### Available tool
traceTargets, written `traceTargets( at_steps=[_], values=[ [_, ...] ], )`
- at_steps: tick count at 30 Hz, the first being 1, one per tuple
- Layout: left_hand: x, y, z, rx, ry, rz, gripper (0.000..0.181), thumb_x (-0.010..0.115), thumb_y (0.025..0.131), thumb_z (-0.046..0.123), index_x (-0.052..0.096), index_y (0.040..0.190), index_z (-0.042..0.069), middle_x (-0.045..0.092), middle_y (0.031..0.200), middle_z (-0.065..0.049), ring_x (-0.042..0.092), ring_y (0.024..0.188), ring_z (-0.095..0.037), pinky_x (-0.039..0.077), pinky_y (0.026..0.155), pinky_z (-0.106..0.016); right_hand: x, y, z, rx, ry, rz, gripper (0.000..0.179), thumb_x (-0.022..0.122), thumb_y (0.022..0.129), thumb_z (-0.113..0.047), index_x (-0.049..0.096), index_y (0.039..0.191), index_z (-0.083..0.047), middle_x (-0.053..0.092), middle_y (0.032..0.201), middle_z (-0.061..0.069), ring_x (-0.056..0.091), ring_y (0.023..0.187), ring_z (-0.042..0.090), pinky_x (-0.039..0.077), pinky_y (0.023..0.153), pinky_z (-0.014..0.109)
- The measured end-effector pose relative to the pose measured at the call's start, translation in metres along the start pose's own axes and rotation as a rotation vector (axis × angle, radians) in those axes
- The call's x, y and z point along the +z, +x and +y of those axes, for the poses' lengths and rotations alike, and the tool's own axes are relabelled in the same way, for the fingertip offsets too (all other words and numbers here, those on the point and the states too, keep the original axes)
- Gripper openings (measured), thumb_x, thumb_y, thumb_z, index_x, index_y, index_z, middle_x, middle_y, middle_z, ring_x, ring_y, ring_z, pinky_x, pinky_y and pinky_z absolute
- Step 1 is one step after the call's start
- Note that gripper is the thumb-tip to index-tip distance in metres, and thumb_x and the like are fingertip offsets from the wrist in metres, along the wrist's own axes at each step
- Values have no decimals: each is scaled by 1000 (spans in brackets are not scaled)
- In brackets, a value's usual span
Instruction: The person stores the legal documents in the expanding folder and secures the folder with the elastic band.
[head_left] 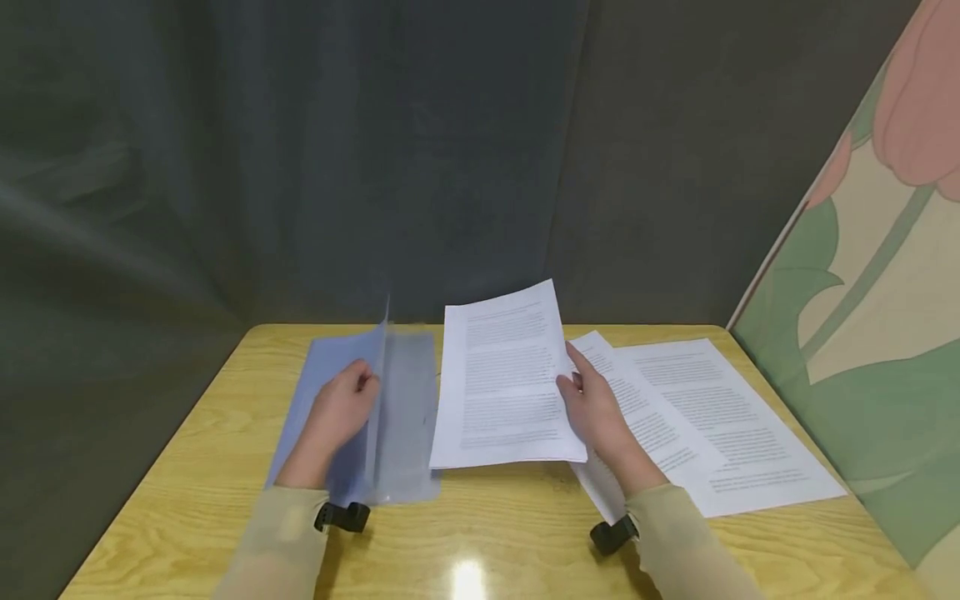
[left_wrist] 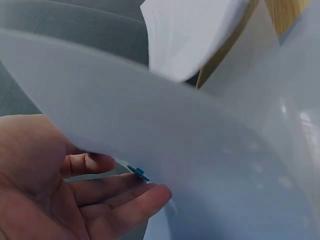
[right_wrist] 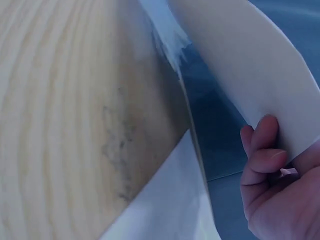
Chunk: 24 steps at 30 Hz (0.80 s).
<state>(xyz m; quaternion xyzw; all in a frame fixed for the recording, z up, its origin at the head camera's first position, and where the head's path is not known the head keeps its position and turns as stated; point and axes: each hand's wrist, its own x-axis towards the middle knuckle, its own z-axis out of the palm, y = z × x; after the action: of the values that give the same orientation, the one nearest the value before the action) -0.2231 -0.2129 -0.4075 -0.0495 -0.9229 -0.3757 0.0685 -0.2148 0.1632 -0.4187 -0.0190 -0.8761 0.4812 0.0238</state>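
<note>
My left hand [head_left: 341,412] pinches the raised flap of a translucent blue plastic folder [head_left: 408,417], which lies on the left part of the table. By its fingertips, the left wrist view shows a small blue snap button [left_wrist: 138,173] on the flap's edge. With my right hand [head_left: 596,412] I hold printed paper [head_left: 510,375] by its right edge, lifted and tilted just right of the folder. The right wrist view shows the curved back of this paper [right_wrist: 250,60] with fingers behind it. How many sheets are held is unclear.
Two overlapping printed sheets, a nearer sheet [head_left: 652,425] and a farther sheet [head_left: 720,408], lie on the right side of the wooden table [head_left: 480,542]. A dark curtain [head_left: 480,167] hangs behind, and a flower-patterned panel [head_left: 885,333] borders the right.
</note>
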Motion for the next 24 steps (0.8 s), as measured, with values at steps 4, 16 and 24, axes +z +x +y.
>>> traceTargets(
  at_steps=[4, 16, 24],
  values=[
    [1, 0, 4, 18, 6, 22, 20, 49, 110, 14, 45, 90, 10, 42, 75, -8, 42, 64, -24, 36, 61, -39, -5, -3, -6, -7, 45, -9, 64, 47, 118, -22, 23, 177, -21, 63, 147, 25, 72, 115, 33, 57, 95, 46],
    [2, -4, 16, 63, 41, 71, 16, 51, 105, 12, 52, 90, 12, 49, 74, -6, 47, 65, -25, 39, 61, -40, 6, -7, -16, -3, 197, -73, 65, 50, 117, -18, 25, 177, -24, 69, 135, 22, 74, 100, 24, 58, 83, 34],
    [5, -8, 26, 34, 45, 55, 14, 53, 105, 16, 55, 92, 13, 50, 73, -4, 49, 64, -25, 39, 61, -40, 22, -8, -21, -33, 210, -87, 63, 50, 117, -14, 28, 176, -18, 73, 127, 22, 75, 95, 23, 58, 81, 34]
  ],
)
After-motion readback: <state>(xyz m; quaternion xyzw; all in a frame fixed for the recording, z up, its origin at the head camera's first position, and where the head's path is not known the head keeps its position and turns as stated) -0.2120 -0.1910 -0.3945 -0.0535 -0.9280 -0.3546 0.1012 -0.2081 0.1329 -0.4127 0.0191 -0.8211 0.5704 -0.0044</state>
